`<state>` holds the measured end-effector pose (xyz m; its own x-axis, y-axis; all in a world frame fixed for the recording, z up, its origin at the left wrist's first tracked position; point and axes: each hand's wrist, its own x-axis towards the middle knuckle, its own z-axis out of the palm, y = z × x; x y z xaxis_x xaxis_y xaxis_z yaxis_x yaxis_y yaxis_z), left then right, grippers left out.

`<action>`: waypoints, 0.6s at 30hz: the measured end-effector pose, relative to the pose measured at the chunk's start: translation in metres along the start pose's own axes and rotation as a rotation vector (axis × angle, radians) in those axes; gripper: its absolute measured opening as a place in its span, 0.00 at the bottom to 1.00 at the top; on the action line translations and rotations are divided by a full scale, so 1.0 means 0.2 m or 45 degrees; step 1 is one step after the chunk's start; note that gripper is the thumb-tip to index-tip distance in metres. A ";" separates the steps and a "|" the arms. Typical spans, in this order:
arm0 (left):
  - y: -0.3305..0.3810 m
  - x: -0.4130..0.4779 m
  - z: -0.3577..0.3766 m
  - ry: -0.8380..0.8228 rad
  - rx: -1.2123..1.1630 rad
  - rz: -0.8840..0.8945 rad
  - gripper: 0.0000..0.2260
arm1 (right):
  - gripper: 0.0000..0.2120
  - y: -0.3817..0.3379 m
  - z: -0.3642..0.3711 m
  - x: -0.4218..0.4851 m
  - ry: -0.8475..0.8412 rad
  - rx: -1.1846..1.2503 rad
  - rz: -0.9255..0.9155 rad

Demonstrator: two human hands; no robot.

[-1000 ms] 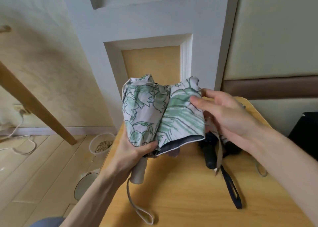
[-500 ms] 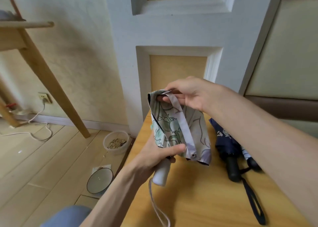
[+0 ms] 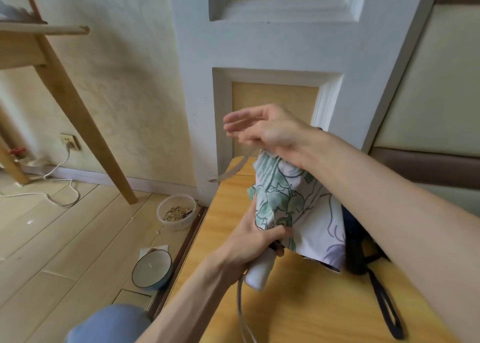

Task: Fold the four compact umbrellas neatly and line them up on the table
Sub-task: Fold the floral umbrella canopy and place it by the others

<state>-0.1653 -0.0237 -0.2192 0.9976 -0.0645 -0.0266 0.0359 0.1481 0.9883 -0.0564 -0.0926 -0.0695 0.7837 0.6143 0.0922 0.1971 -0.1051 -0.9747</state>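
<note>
A white compact umbrella with a green leaf print [image 3: 298, 207] stands tilted above the yellow wooden table [image 3: 306, 309], handle down. My left hand [image 3: 255, 242] grips it where the canopy meets the white handle [image 3: 259, 273]. My right hand [image 3: 267, 132] is over the top of the canopy, blurred. Its upper fingers are stretched left, and it seems to pinch the closing strap [image 3: 232, 169], whose free end swings out left. A dark navy folded umbrella [image 3: 355, 241] lies on the table behind my right forearm, mostly hidden, its black wrist loop [image 3: 385, 309] trailing towards me.
The table's left edge drops to a wooden floor with a plastic tub of feed [image 3: 176, 212] and a blue-rimmed bowl [image 3: 152, 268]. A slanted wooden leg [image 3: 85, 124] and a white cable [image 3: 59, 194] are further left. My knee in blue [image 3: 109, 324] is at the bottom.
The loose canopy has been gathered into a narrower bundle. My right hand has gone from the canopy's side to its top, and the strap has swung from hanging down the front out to the left.
</note>
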 end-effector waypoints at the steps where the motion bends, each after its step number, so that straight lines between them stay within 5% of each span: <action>1: 0.01 0.00 -0.01 0.014 -0.017 -0.005 0.20 | 0.18 0.01 -0.02 -0.01 0.075 0.043 -0.068; 6: 0.03 0.01 -0.06 0.092 -0.115 -0.011 0.20 | 0.13 0.00 -0.21 -0.04 0.504 -0.143 -0.457; 11: 0.05 0.00 -0.08 0.078 -0.217 0.020 0.24 | 0.12 0.04 -0.38 -0.08 0.192 -0.541 -0.023; 18: 0.07 -0.02 -0.09 -0.042 -0.260 0.012 0.20 | 0.06 0.13 -0.39 -0.08 0.405 -0.276 -0.429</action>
<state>-0.1672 -0.0043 -0.2081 0.9956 -0.0936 -0.0091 0.0410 0.3459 0.9374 -0.0181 -0.1672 -0.0797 0.7896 0.3770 0.4842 0.5609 -0.1232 -0.8187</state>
